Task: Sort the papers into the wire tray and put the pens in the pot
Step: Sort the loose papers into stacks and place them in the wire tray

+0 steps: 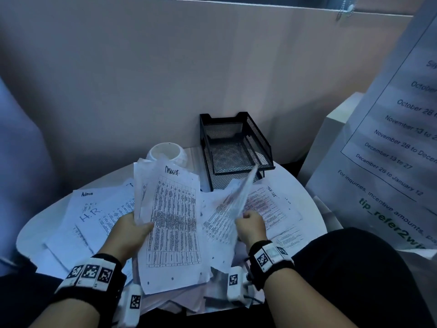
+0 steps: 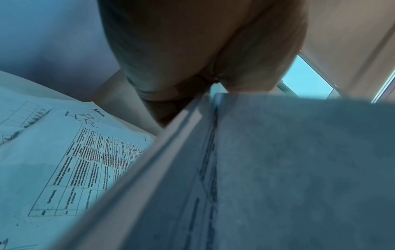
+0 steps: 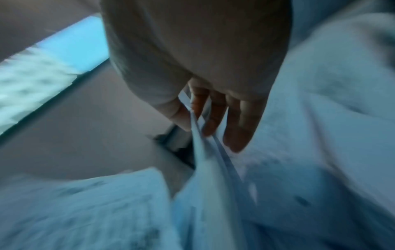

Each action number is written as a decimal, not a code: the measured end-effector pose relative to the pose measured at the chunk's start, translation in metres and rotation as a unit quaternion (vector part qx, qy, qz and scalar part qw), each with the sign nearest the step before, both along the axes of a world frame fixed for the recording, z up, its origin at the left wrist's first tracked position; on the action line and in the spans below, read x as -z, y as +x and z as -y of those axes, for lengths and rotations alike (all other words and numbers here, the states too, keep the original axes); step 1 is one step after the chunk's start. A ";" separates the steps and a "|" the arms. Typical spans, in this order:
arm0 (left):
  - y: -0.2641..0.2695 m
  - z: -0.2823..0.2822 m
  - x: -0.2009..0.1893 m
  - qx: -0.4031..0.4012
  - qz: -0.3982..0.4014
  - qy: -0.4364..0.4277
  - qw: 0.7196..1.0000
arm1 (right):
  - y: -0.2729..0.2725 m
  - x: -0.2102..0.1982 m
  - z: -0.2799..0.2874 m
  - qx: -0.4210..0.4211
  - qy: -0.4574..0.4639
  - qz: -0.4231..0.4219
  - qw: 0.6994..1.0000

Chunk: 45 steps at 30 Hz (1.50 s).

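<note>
My left hand (image 1: 134, 227) grips a stack of printed sheets headed "Task list" (image 1: 172, 216) by its left edge, raised over the table; in the left wrist view the stack (image 2: 278, 169) fills the right side under my palm (image 2: 192, 50). My right hand (image 1: 248, 223) pinches another few sheets (image 1: 238, 197) that stand tilted toward the black wire tray (image 1: 264, 143), which holds nothing. In the blurred right wrist view those sheets (image 3: 205, 169) run between thumb and fingers (image 3: 215, 115). A white pot (image 1: 165, 152) stands left of the tray. No pens show.
More papers, one marked "Admin H.R." (image 1: 94, 209), lie scattered over the round white table (image 1: 30, 233). A beige partition (image 1: 165, 67) stands right behind tray and pot. A large printed notice (image 1: 390, 138) leans at the right beside a white box (image 1: 331, 138).
</note>
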<state>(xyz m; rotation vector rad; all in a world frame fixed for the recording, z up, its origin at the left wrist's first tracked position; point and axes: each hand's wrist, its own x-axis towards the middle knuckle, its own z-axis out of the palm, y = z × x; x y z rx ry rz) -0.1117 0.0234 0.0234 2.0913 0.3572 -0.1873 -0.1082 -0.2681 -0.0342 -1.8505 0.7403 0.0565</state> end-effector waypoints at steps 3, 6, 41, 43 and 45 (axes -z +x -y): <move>0.001 0.000 -0.001 -0.009 -0.005 0.018 1.000 | -0.003 -0.046 -0.022 -0.102 -0.032 0.090 0.990; 0.002 -0.002 0.000 -0.015 -0.004 0.043 0.999 | -0.006 -0.079 -0.034 -0.162 0.002 0.159 0.974; 0.000 0.008 -0.004 0.019 0.063 -0.108 0.992 | -0.009 -0.002 -0.034 0.010 0.289 0.023 0.957; -0.001 0.007 -0.003 0.008 0.063 -0.097 0.993 | -0.006 0.006 -0.022 0.071 0.292 0.015 0.954; 0.001 0.007 -0.003 0.001 0.058 -0.090 0.994 | -0.004 0.017 -0.004 0.127 0.242 0.004 0.962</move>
